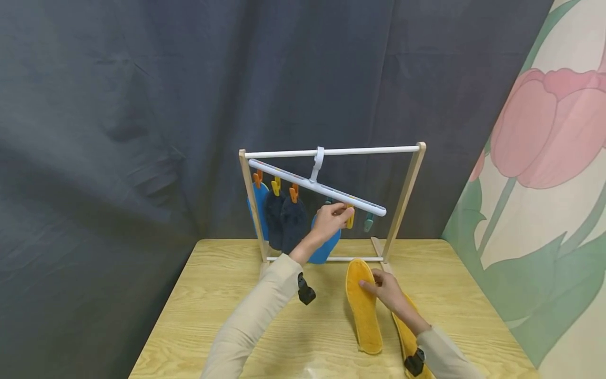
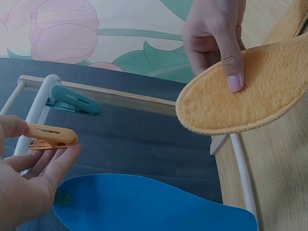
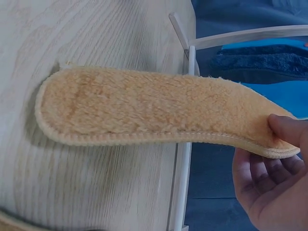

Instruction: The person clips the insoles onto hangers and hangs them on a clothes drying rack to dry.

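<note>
My left hand (image 1: pixel 330 220) pinches a yellow clothes peg (image 2: pixel 54 135) that hangs from a white hanger (image 1: pixel 312 185); nothing is in the peg. Lower and to the right, my right hand (image 1: pixel 390 293) grips one end of a fuzzy yellow insole (image 1: pixel 363 316), thumb on its face and fingers behind, as the right wrist view shows. The insole's other end is close to the table; whether it touches cannot be told. A free green peg (image 2: pixel 74 101) hangs at the hanger's low right end. Beside the left hand, a blue insole (image 2: pixel 154 204) hangs from another green peg.
The hanger hooks over the top bar (image 1: pixel 374 150) of a wooden-sided rack (image 1: pixel 406 195), tilted down to the right. Dark fuzzy insoles (image 1: pixel 293 223) and another blue insole (image 1: pixel 259 202) hang at its left. Another yellow insole (image 1: pixel 402 329) lies on the table (image 1: pixel 189 321) under the right forearm.
</note>
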The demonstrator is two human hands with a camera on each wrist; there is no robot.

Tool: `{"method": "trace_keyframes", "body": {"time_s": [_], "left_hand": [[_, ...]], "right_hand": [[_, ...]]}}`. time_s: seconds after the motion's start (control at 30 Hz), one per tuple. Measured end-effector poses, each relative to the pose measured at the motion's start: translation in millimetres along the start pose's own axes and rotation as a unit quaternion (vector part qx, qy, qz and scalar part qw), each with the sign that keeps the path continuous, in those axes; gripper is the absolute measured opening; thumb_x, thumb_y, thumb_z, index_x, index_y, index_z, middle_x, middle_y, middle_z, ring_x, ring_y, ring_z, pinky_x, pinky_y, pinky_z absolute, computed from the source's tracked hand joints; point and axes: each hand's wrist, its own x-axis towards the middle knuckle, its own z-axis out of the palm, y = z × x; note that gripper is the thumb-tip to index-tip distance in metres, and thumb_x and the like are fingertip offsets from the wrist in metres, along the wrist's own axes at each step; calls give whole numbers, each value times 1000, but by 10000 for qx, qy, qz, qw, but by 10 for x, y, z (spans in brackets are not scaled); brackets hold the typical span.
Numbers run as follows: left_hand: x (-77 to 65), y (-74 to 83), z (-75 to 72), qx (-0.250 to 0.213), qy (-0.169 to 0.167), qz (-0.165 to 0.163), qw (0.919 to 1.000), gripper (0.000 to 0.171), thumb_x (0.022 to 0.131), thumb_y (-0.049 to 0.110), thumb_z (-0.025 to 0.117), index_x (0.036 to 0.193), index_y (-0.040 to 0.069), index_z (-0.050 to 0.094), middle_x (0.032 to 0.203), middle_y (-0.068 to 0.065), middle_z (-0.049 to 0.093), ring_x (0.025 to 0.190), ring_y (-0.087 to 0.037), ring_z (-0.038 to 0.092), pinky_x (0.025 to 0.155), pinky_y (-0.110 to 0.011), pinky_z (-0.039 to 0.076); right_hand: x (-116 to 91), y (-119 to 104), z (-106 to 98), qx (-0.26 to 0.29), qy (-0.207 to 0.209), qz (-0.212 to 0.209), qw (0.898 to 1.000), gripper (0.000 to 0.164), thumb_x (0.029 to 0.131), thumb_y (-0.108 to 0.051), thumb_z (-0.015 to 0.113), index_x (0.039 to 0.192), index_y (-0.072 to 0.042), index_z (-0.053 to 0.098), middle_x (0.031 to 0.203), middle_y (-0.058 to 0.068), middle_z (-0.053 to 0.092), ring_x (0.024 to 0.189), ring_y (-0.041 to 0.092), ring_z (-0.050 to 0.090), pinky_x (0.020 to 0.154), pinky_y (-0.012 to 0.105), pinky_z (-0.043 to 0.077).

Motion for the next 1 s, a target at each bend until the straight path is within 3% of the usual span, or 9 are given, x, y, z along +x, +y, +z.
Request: {"method": "trace_keyframes", "body": {"time_s": [0.2, 0.33, 0.63, 1.0], "left_hand": [[-13, 22, 8, 102, 21, -4, 9999, 33, 101, 22, 61, 119, -4, 67, 103, -13, 66, 95, -25, 69, 77, -27, 60], [-31, 34, 23, 128, 95, -158, 9997, 34, 100, 23, 62, 123, -2, 67, 107, -14, 66, 98, -26, 68, 80, -31, 60], [-39, 35, 27, 94, 227, -312, 9992, 34, 100, 22, 62, 125, -1, 66, 109, -16, 64, 100, -27, 67, 80, -28, 59], [-21, 31, 38, -190, 472, -295, 9983, 30, 98, 21, 65, 120, 1, 70, 104, -13, 67, 93, -25, 71, 80, -38, 60]], "right_hand": [[-7, -12, 22, -3, 107, 47, 9999, 22, 91, -7, 72, 105, 9, 67, 89, 13, 71, 70, 12, 61, 62, 23, 53], [-8, -15, 40, 36, 173, 187, 9997, 21, 91, -8, 72, 103, 8, 68, 87, 11, 71, 70, 13, 62, 62, 24, 53], [27, -105, 60, 299, 351, 209, 9987, 30, 91, -9, 73, 110, 13, 65, 91, 17, 72, 73, 17, 68, 62, 25, 57], [124, -280, -9, 829, 363, 123, 9958, 32, 92, -5, 71, 113, 16, 61, 94, 23, 71, 75, 18, 70, 65, 25, 58]]}}
